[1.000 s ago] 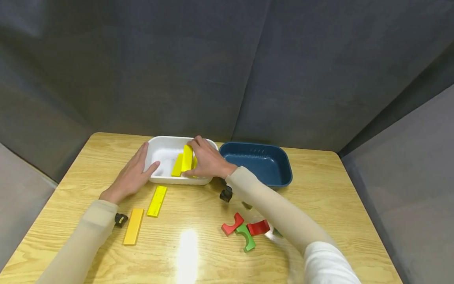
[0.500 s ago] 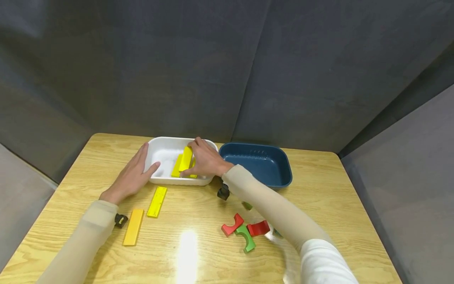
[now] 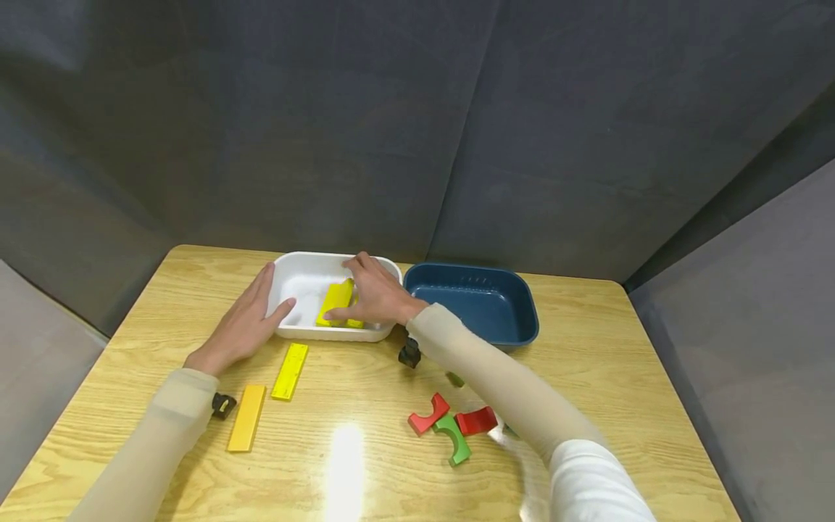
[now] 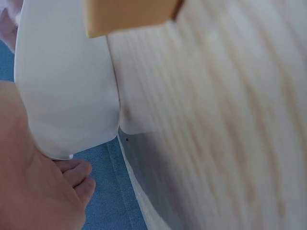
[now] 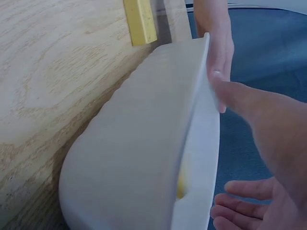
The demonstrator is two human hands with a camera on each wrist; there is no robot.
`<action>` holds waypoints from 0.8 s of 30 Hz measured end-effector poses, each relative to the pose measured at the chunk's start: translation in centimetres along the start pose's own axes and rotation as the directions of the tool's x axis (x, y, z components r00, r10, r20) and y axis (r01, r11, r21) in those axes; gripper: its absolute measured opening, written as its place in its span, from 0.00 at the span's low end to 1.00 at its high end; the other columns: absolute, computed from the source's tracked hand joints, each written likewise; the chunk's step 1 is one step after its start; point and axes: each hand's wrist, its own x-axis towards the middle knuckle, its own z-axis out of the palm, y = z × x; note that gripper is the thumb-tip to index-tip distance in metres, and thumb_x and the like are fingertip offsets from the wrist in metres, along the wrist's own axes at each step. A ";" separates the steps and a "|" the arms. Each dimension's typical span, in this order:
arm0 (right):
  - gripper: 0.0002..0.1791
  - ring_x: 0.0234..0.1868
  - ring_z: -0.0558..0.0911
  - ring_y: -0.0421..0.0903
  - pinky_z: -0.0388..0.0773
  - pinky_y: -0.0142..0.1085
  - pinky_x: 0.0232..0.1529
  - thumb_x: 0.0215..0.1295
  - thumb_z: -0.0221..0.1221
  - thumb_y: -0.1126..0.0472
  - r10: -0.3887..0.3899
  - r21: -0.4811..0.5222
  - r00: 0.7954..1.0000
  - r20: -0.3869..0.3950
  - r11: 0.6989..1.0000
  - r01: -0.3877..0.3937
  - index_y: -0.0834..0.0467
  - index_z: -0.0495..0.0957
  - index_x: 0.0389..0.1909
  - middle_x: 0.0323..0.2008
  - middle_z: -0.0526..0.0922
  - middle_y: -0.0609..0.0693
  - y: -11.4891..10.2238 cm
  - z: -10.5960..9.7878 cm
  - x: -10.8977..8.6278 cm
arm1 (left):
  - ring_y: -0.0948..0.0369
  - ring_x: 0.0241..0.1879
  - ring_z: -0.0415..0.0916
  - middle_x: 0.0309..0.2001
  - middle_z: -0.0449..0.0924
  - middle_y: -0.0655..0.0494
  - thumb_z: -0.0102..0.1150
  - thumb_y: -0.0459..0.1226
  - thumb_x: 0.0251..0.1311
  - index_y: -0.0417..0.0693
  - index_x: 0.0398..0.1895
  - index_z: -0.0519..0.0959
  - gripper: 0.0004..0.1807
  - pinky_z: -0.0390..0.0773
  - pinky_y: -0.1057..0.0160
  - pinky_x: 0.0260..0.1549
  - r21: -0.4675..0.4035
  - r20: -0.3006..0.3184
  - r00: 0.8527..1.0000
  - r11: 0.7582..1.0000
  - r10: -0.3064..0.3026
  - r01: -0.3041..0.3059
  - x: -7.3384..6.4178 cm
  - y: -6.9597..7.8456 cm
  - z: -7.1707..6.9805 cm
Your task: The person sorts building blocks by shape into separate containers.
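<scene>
In the head view, my left hand (image 3: 244, 319) rests against the left end of the white bin (image 3: 303, 332), fingers straight and thumb over the rim. My right hand (image 3: 375, 293) reaches over the bin's right side, its thumb and fingers spread around yellow blocks (image 3: 334, 299) that lie inside. From the right wrist, the right hand's fingers (image 5: 242, 211) look apart, and only a sliver of yellow shows past the bin's wall. The left wrist view shows the left hand's fingertips (image 4: 79, 175) beyond the bin's corner.
A dark blue bin (image 3: 525, 341) stands right of the white one. In front lie a yellow block (image 3: 289, 372) with small dark marks and an orange-yellow block (image 3: 246, 418). Red arch blocks (image 3: 476, 420) and a green arch block (image 3: 454, 438) lie near the right forearm.
The yellow block in my right hand has gone down onto the others in the white bin, and the fingers have loosened around it. My left hand stays in place.
</scene>
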 end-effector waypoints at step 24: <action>0.42 0.66 0.75 0.49 0.80 0.45 0.67 0.69 0.70 0.40 -0.050 0.069 0.997 -0.050 0.996 0.053 0.56 0.70 0.76 0.72 0.73 0.53 -1.2 -1.1 -1.9 | 0.39 0.86 0.35 0.88 0.28 0.46 0.41 0.65 0.80 0.49 0.88 0.28 0.53 0.46 0.32 0.80 0.003 0.001 1.000 1.000 -0.017 0.017 0.3 0.0 -0.1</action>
